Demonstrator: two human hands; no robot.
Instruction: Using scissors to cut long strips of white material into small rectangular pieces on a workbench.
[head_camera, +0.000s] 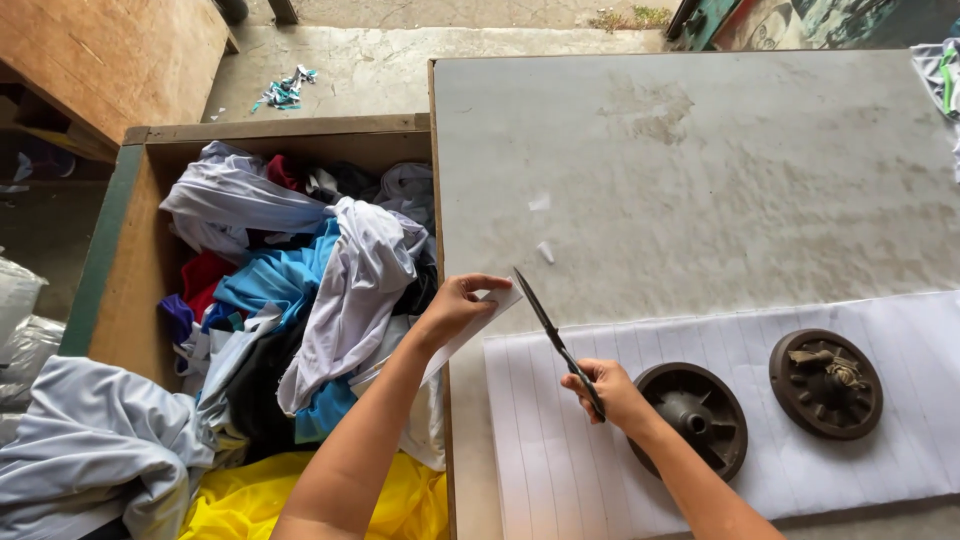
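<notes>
My left hand (457, 303) pinches a small white cut-off strip (478, 325) over the left edge of the grey table (700, 170). My right hand (612, 393) grips black scissors (549, 327), blades pointing up and left toward the strip. Below both hands lies a white sheet with thin stripes (900, 440), spread along the table's near edge. Two round dark metal wheel-like weights rest on the sheet: one (697, 415) just right of my right wrist, the other (826, 383) further right.
A wooden box (135, 260) at left holds a heap of clothes (300, 290) in white, blue, red, black and yellow. Small white scraps (541, 226) lie on the table. Fabric bits (285, 90) litter the concrete floor beyond. A wooden cabinet (110, 55) stands at top left.
</notes>
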